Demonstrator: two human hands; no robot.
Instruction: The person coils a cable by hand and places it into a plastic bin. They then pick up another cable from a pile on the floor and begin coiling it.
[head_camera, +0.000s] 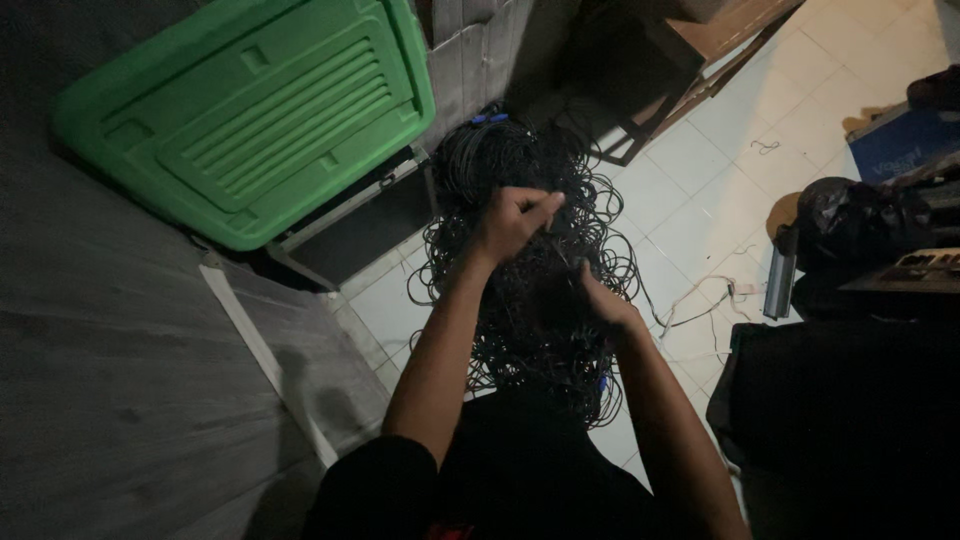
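Head view, looking straight down: the left hand is raised over a big tangled heap of thin black cable, its fingers pinched together on a strand or a few strands lifted from the top of the heap. The right hand sits lower and to the right, fingers curled closed into the tangle; whether it grips one strand or several is hard to make out in the dim light. Both forearms reach forward from the bottom of the frame, and the two hands are near each other but apart.

The cable heap lies on the white tiled floor, directly in front of the person, with loose loops spilling out at its left and right edges. A small blue connector shows at the far end of the heap.

To the left, a green plastic lid leans tilted against a grey wall. A thin pale cord trails over the tiles just right of the heap. Further right stands a black plastic bag, well apart from the hands.
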